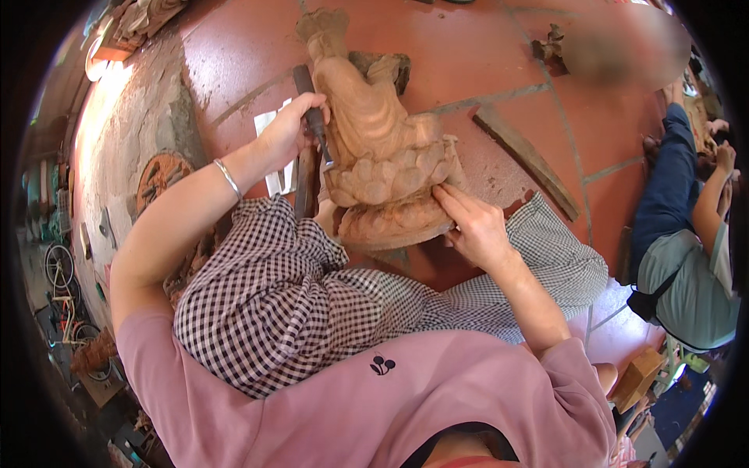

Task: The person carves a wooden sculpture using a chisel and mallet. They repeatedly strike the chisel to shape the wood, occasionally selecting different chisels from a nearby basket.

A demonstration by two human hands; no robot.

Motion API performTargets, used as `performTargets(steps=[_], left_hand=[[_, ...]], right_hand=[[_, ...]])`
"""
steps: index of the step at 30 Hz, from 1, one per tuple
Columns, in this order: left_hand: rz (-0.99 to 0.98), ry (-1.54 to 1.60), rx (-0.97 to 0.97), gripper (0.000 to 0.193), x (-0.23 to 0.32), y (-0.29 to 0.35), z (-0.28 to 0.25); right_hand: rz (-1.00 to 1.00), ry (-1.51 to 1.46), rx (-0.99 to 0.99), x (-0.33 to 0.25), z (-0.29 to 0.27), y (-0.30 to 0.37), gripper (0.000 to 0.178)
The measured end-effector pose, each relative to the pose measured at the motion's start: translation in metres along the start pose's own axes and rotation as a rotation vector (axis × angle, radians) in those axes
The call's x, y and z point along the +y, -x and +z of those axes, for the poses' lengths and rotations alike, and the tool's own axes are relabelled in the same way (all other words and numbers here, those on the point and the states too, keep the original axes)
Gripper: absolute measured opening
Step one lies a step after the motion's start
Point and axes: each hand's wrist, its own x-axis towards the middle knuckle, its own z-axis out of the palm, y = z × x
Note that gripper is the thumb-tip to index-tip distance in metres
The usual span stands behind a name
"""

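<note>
A carved brown wooden statue [382, 129] of a seated figure on a lotus base leans back in front of me, its head pointing away. My left hand [294, 129] is closed around the dark handle of a chisel [315, 117], whose metal tip points down at the left side of the lotus petals. Whether the tip touches the wood I cannot tell. At the bottom right, my right hand [477, 228] grips the rim of the statue's base, fingers on top and thumb partly hidden. My checkered trouser legs lie on both sides below the base.
A long wooden strip [527, 162] lies on the red tiled floor [484, 47] right of the statue. White paper [269, 152] is at the left, near a round container of tools [162, 178]. Another person [675, 242] sits at the far right. Bicycles [61, 269] stand far left.
</note>
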Motion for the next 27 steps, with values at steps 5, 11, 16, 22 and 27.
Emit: performTargets(steps=[5,11,16,22,27], left_hand=[[0.084,-0.287,-0.005,0.031,0.0,0.012,0.002],[0.434,-0.348,0.229,0.039,0.036,0.051,0.019],[0.35,-0.388,-0.174,0.025,0.04,0.086,0.065],[0.659,-0.862,-0.529,0.019,0.017,0.08,0.082],[0.774,-1.003,-0.573,0.019,0.019,0.054,0.087]], right_hand=[[0.089,-0.142,-0.023,0.0,-0.006,0.001,0.061],[0.4,-0.656,-0.151,0.054,-0.025,0.026,0.071],[0.718,0.188,0.049,0.182,-0.009,0.064,0.062],[0.709,0.403,-0.005,0.224,0.015,0.083,0.066],[0.738,0.391,-0.025,0.225,0.016,0.088,0.058]])
